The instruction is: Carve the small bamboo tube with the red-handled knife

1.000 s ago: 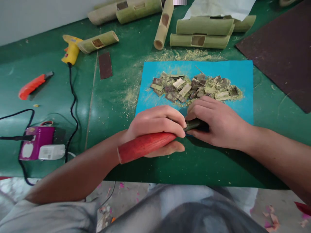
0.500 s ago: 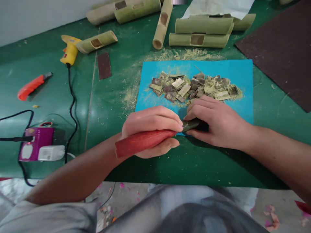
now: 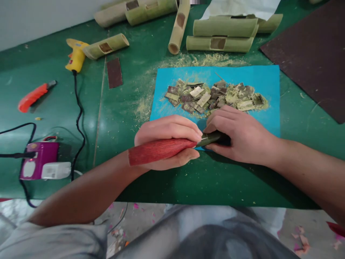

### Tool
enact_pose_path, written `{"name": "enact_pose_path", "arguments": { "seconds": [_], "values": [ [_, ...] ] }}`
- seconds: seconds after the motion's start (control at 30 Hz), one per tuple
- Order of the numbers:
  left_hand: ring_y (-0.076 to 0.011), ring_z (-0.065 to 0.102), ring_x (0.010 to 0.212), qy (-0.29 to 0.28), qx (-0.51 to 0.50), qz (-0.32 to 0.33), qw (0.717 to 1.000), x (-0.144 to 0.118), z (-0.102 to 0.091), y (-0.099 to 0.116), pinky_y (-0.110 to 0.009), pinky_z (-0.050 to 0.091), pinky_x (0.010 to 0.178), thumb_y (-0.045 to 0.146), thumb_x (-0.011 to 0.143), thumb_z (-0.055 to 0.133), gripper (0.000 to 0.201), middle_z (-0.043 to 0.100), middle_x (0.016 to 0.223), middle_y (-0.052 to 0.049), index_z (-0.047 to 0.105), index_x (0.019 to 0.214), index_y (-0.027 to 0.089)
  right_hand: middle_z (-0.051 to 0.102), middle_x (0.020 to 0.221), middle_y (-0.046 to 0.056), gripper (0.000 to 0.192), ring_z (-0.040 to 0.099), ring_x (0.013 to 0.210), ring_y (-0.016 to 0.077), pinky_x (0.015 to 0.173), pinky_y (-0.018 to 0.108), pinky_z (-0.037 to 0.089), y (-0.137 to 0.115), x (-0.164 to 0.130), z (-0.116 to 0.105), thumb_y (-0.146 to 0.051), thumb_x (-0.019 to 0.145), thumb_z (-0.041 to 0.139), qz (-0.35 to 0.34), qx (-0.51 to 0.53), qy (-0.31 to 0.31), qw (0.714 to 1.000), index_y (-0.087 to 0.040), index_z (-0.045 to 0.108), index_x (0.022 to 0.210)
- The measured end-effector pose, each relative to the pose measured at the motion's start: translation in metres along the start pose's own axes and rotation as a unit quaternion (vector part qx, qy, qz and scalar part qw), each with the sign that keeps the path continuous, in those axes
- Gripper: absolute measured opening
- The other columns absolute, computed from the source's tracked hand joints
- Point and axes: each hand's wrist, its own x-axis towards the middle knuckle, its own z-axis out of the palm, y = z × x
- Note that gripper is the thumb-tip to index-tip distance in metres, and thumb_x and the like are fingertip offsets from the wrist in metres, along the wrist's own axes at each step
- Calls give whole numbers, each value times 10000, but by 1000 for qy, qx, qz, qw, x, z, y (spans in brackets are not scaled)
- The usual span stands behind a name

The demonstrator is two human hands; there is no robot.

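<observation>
You are mid-cut — your left hand [image 3: 168, 138] is clenched around the red-handled knife [image 3: 161, 151], its blade end meeting a small dark green piece [image 3: 212, 137] that your right hand [image 3: 239, 138] pins at the near edge of the blue mat [image 3: 265, 77] on the tabletop [image 3: 129, 90]. Your right fingers [image 3: 219, 120] curl tight over the piece, hiding most of it; it is probably a bamboo chip like those piled beyond. The next stroke calls for a short, controlled push, with fingertips kept clear of the edge.

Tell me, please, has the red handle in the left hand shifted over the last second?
Yes. The red handle has tilted flatter and risen toward the blue sheet; its butt end now lies further from the table's near edge.
</observation>
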Motion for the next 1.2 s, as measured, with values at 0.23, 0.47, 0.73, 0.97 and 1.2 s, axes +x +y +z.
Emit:
{"name": "enact_pose_path", "arguments": {
  "seconds": [0.23,0.47,0.73,0.97,1.2],
  "values": [
    [-175,800,784,9,5,-13,1000,2,1,4,-284,687,717,214,848,828,149,836,905,-29,768,975,263,699,960,91,86,581,891,266,787,409,446,-1,0,0,-291,901,666,1,-3,6,1000,-229,610,920],
    [-140,778,722,51,10,-21,998,2,7,9,-235,652,640,170,832,781,80,824,835,-19,759,880,230,696,956,82,78,569,886,252,784,400,441,-2,1,-1,-293,923,651,-5,0,2,1000,-237,600,907],
    [-123,733,623,63,42,15,997,-1,0,9,-228,606,552,141,851,711,100,785,742,9,706,799,226,702,965,84,92,585,894,256,795,402,443,0,0,-2,-294,913,672,-2,4,3,1000,-233,603,917],
    [-98,658,542,129,11,39,991,-6,3,4,-219,556,510,186,849,696,116,728,662,8,673,736,202,704,969,93,86,597,898,264,797,405,455,-1,0,-2,-292,923,657,1,-2,0,1000,-227,602,927],
    [-99,635,505,162,23,25,986,-7,10,3,-216,528,457,291,902,692,214,703,619,22,645,705,221,704,961,83,81,604,901,266,786,410,453,0,0,-2,-282,917,661,-2,-5,-2,1000,-236,595,929]
  ]
}}
